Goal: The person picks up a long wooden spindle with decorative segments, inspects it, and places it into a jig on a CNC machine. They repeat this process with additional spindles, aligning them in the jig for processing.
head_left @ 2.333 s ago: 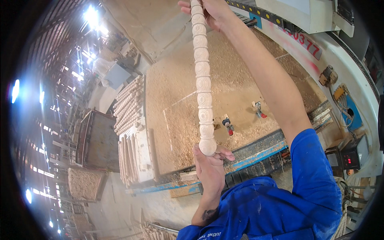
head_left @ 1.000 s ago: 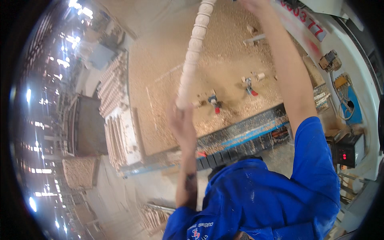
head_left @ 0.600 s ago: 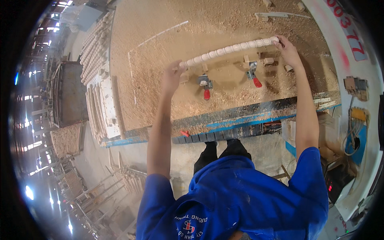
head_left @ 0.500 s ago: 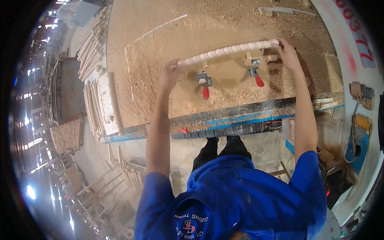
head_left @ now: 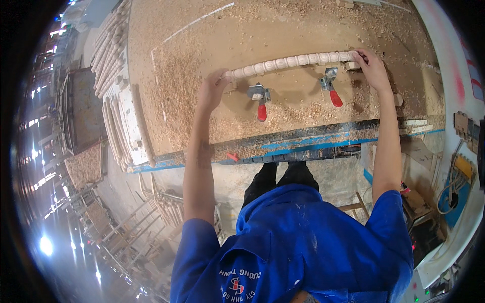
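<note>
A pale beaded wooden spindle (head_left: 293, 62), slightly curved in this view, spans the space between my hands above the workbench. My left hand (head_left: 213, 92) is closed around its left end. At the right end, my right hand (head_left: 373, 71) grips it between thumb and fingers. Just nearer to me than the spindle stand two metal toggle clamps, a left clamp (head_left: 259, 95) and a right clamp (head_left: 330, 81), both with red handles pointing toward me. Small wooden blocks sit near its ends, one block (head_left: 352, 65) by my right hand. Whether the spindle rests on them I cannot tell.
Wood chips cover much of the bench top (head_left: 283, 30). Stacked beaded spindles (head_left: 109, 55) and plainer wooden rods (head_left: 117, 132) lie at the left edge. A white machine frame (head_left: 457, 76) rises on the right. A red-handled object (head_left: 232, 156) lies at the front edge.
Both hands have brought the spindle closer to the clamps, and it now covers the small blocks that showed before, mainly near the right clamp. The whole view has shifted slightly.
</note>
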Demonstrator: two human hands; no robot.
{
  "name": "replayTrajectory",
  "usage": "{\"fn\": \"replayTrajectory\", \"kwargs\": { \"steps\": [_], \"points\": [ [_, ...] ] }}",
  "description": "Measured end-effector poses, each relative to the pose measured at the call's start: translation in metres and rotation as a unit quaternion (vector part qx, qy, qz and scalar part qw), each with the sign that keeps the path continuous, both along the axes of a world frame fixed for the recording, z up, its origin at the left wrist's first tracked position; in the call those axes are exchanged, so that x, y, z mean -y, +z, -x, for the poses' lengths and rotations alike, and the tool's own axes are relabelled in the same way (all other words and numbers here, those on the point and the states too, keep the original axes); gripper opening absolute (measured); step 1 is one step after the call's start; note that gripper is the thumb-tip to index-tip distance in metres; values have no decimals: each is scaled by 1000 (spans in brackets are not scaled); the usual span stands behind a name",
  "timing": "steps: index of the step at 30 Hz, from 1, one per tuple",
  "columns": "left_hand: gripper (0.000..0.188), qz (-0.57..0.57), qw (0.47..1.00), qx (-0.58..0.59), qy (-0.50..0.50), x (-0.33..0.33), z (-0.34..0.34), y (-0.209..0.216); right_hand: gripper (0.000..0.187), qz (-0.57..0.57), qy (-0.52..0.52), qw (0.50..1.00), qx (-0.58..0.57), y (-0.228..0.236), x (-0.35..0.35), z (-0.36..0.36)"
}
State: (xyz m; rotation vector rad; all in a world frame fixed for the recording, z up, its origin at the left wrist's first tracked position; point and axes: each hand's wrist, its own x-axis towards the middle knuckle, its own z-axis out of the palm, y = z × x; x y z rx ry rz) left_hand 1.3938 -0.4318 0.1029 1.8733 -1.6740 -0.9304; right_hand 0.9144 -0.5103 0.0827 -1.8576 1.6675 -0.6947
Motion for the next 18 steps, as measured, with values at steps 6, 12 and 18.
{"fn": "replayTrajectory", "kwargs": {
  "steps": [6,12,18],
  "points": [
    [31,10,995,80,-60,3,-9,9,36,19,10,1000,0,-1,-1,-5],
    [35,-12,959,242,-144,16,-5,31,39,30,19,999,-6,-5,1,-2],
    [46,88,936,274,-204,47,73,38,41,50,-64,995,64,-8,2,7]
  ]
}}
